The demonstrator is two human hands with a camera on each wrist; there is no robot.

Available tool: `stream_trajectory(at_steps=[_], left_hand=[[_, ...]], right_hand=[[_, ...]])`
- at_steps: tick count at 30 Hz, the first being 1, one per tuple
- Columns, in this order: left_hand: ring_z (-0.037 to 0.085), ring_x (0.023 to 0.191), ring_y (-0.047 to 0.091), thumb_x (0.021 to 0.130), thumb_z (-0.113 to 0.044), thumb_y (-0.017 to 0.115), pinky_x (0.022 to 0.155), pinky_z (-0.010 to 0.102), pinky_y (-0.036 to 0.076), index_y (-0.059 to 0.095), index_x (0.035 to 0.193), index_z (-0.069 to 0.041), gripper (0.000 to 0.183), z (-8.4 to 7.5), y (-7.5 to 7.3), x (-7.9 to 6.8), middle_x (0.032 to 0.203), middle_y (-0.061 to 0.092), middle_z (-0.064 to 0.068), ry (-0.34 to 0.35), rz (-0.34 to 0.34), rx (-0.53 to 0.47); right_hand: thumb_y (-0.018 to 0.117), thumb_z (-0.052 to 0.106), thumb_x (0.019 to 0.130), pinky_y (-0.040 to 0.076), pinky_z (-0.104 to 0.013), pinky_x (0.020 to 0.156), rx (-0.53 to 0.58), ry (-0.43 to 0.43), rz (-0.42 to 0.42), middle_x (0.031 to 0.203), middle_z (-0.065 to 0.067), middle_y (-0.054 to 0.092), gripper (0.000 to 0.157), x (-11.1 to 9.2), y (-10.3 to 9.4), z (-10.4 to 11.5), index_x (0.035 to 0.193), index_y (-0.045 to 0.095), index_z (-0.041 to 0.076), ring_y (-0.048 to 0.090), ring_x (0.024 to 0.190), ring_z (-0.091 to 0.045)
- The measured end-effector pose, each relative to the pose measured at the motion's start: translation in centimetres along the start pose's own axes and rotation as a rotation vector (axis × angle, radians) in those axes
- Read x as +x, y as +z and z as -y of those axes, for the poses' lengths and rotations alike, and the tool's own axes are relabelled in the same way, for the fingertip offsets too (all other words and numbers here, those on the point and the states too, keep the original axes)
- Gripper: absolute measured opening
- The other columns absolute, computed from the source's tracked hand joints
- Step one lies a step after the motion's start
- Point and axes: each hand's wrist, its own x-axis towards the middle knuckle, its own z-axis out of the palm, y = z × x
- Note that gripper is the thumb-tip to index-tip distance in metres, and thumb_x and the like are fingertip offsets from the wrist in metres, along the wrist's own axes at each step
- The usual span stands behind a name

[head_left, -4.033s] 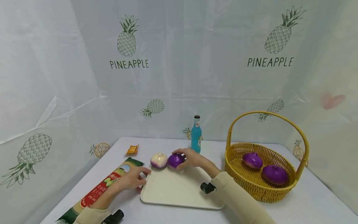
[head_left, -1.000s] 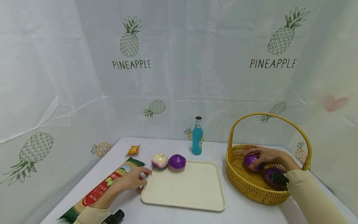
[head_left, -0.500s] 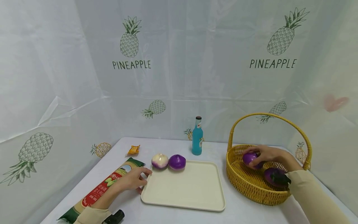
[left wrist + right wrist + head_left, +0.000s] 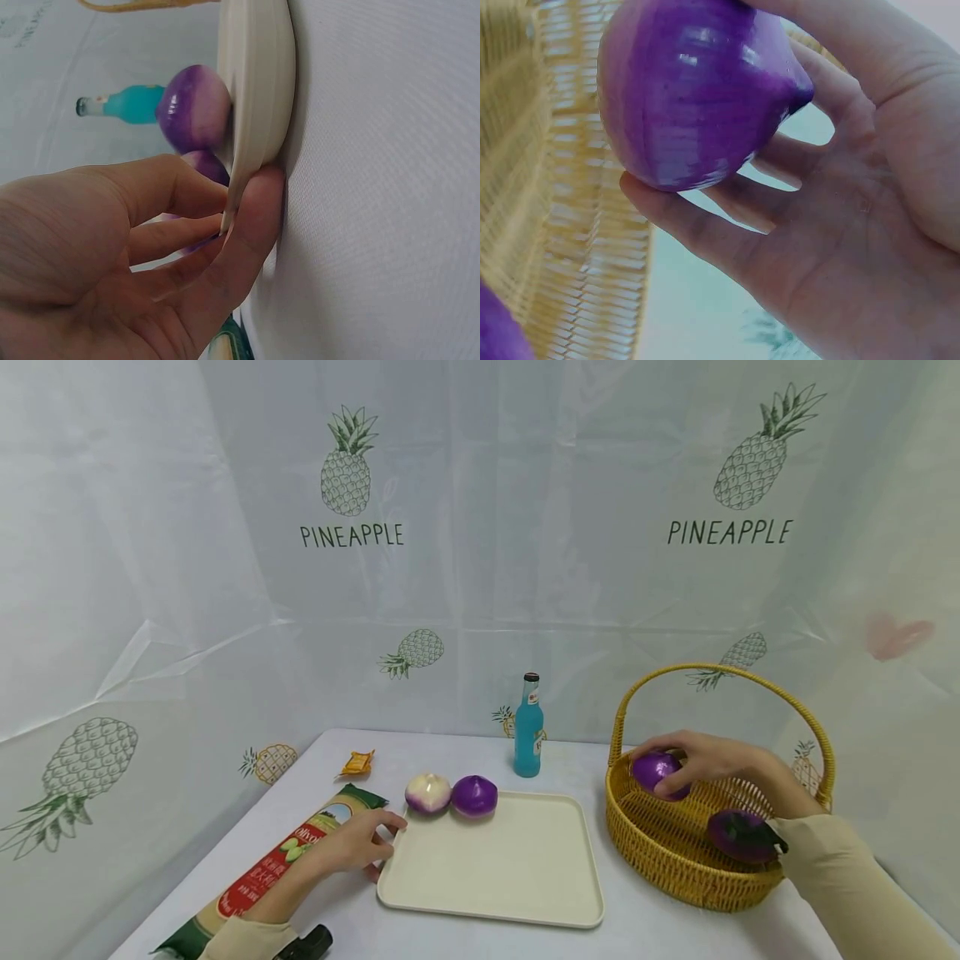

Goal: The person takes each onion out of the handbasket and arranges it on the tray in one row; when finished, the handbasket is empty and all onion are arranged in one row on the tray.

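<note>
My right hand [image 4: 701,758] holds a shiny purple onion [image 4: 660,773] at the left side of the yellow wicker basket [image 4: 660,868]. In the right wrist view the fingers curl round the onion [image 4: 697,90], its pointed tip toward the palm. A second purple onion [image 4: 738,837] lies in the basket, partly behind the dark wrist camera. My left hand [image 4: 354,845] pinches the left edge of the cream tray [image 4: 495,868]; the left wrist view shows its fingers on both sides of the rim [image 4: 259,97]. A white-and-purple onion [image 4: 428,794] and a purple onion [image 4: 474,797] sit side by side at the tray's far left corner.
A blue bottle [image 4: 528,735] stands behind the tray. Left of the tray lies a long green-and-red olive-printed packet [image 4: 277,868], partly under my left forearm. A small orange wrapped packet [image 4: 357,763] lies at the back left. The basket's tall handle [image 4: 720,667] arches over it.
Four seconds ago my right hand was at the purple onion on the tray. It then reached into the basket, gripped an onion and has lifted it up and left. The left hand stays put.
</note>
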Motion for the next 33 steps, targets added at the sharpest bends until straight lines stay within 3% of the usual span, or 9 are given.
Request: stream_trajectory(at_steps=[7,11,18,24,28,33], left_hand=[[0.018,0.062,0.062,0.081,0.009,0.060,0.049,0.031,0.059,0.058,0.124,0.008,0.043,0.1,0.0,0.1,0.110,0.059,0.021,0.004,0.003,0.020],[0.018,0.062,0.062,0.081,0.008,0.060,0.048,0.031,0.059,0.058,0.124,0.009,0.043,0.1,0.0,0.1,0.110,0.059,0.022,0.014,0.004,0.020],[0.018,0.063,0.062,0.080,0.009,0.060,0.049,0.031,0.059,0.058,0.125,0.009,0.044,0.2,0.0,0.2,0.111,0.059,0.022,0.018,0.000,0.012],[0.019,0.066,0.062,0.080,0.009,0.060,0.049,0.032,0.060,0.057,0.125,0.009,0.045,0.1,0.1,0.1,0.112,0.059,0.023,0.010,0.003,-0.006],[0.019,0.064,0.062,0.080,0.008,0.060,0.049,0.032,0.059,0.057,0.125,0.008,0.045,-0.1,0.0,0.0,0.112,0.059,0.023,0.004,0.005,-0.003],[0.019,0.061,0.062,0.080,0.008,0.060,0.049,0.030,0.059,0.057,0.125,0.009,0.045,-0.1,0.0,0.0,0.113,0.059,0.023,0.011,0.005,0.009]], right_hand=[[0.073,0.028,0.087,0.056,-0.021,0.084,-0.020,0.018,0.007,0.131,-0.013,0.059,0.053,1.4,0.3,3.3,0.135,0.056,0.014,0.061,0.110,-0.021],[0.074,0.031,0.086,0.056,-0.020,0.084,-0.043,0.053,0.004,0.132,-0.012,0.058,0.052,2.6,0.9,5.0,0.134,0.057,0.022,0.059,0.111,-0.023],[0.075,0.034,0.085,0.059,-0.035,0.091,-0.043,0.084,0.004,0.134,-0.009,0.057,0.052,5.8,2.4,6.6,0.134,0.056,0.028,0.058,0.114,-0.025],[0.075,0.030,0.086,0.059,-0.039,0.094,0.038,0.015,0.030,0.136,-0.010,0.057,0.052,8.9,4.3,6.8,0.134,0.057,0.023,0.058,0.118,-0.028],[0.075,0.032,0.085,0.060,-0.035,0.091,-0.019,-0.044,0.037,0.131,-0.007,0.060,0.050,10.7,5.6,6.9,0.132,0.058,0.024,0.060,0.114,-0.025],[0.077,0.034,0.083,0.059,-0.034,0.089,-0.072,-0.057,0.030,0.129,-0.009,0.060,0.052,12.7,7.3,7.1,0.131,0.061,0.022,0.058,0.113,-0.025]])
